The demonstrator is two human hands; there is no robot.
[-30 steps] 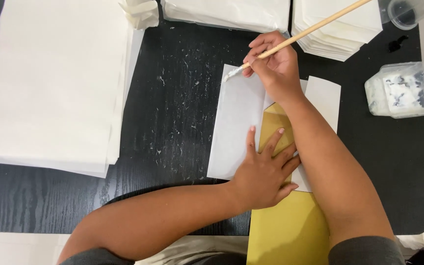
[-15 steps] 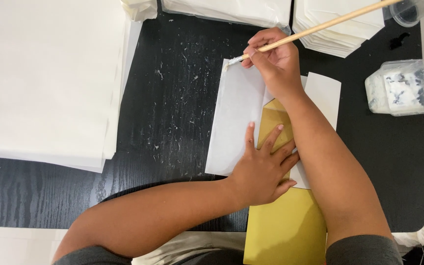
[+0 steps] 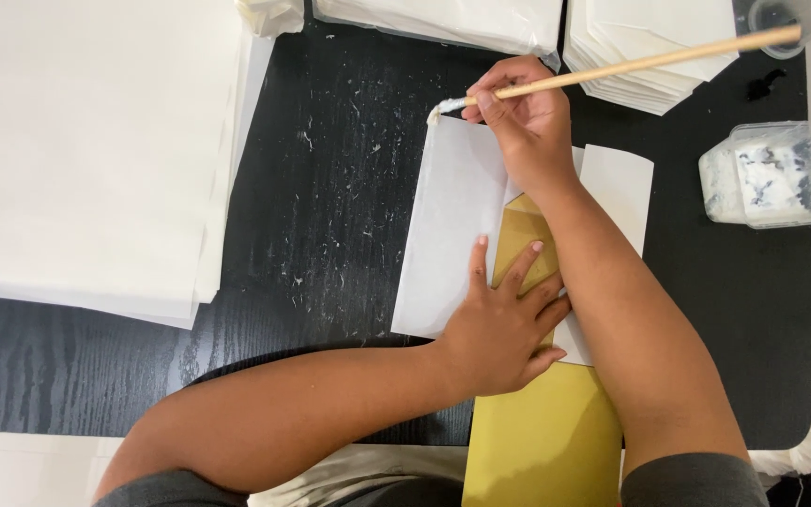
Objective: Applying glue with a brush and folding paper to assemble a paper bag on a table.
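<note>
My right hand (image 3: pixel 527 127) grips the brush (image 3: pixel 612 68), gluing the flap (image 3: pixel 452 216) corner. Left hand (image 3: pixel 499 329), open, flat, pins the envelope (image 3: pixel 537 432). Next stroke needs an even line.

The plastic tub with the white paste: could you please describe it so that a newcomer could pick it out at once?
Start from the black table and go to its right edge, beyond the right hand holding the brush. There stands a clear, squarish plastic tub smeared inside with white paste; the things around it are flat paper stacks.
</note>
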